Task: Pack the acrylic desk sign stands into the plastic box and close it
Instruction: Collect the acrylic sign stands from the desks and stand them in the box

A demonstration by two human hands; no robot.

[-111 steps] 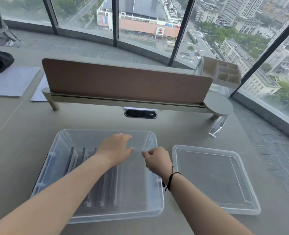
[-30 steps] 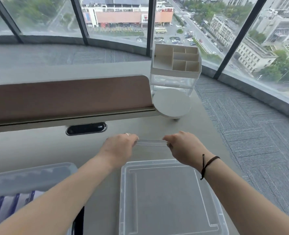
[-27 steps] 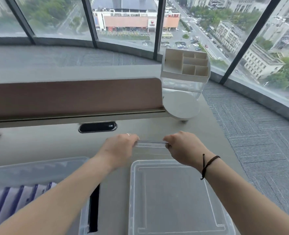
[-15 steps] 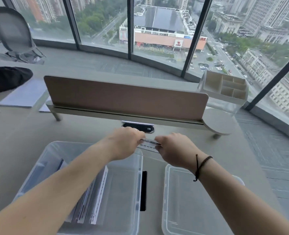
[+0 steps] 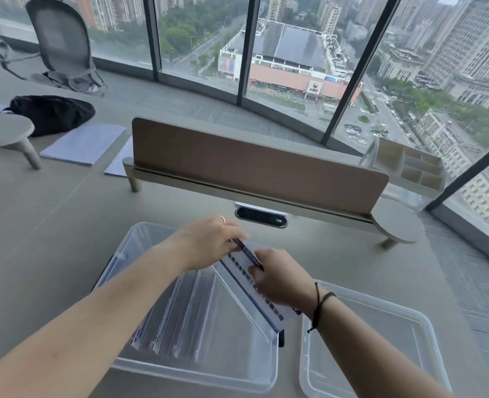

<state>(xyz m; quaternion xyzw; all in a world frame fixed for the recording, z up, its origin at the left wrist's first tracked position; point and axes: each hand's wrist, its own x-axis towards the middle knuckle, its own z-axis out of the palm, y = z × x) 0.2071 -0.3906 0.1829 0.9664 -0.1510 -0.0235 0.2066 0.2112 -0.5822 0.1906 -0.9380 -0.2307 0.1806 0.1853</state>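
A clear plastic box [image 5: 197, 374] sits open on the desk in front of me. Several acrylic sign stands [image 5: 180, 317] lie in a row inside its left part. I hold another acrylic sign stand [image 5: 252, 300] tilted over the box's right half. Its card with a blue stripe and dark print faces up. My left hand [image 5: 211, 242] pinches its far end from the left. My right hand [image 5: 280, 277] grips its top edge from the right. The clear lid [image 5: 381, 357] lies flat on the desk right of the box.
A brown divider panel [image 5: 252, 165] on a grey shelf crosses the desk behind the box, with a black cable slot [image 5: 260, 222] below it. A white organiser [image 5: 409, 168] stands at the far right. Papers [image 5: 82, 145] and a black bag [image 5: 51, 113] lie far left.
Both hands carried the sign stand from the right side leftward and lowered it over the box's right half. It now tilts, with its printed card showing. The view swung left.
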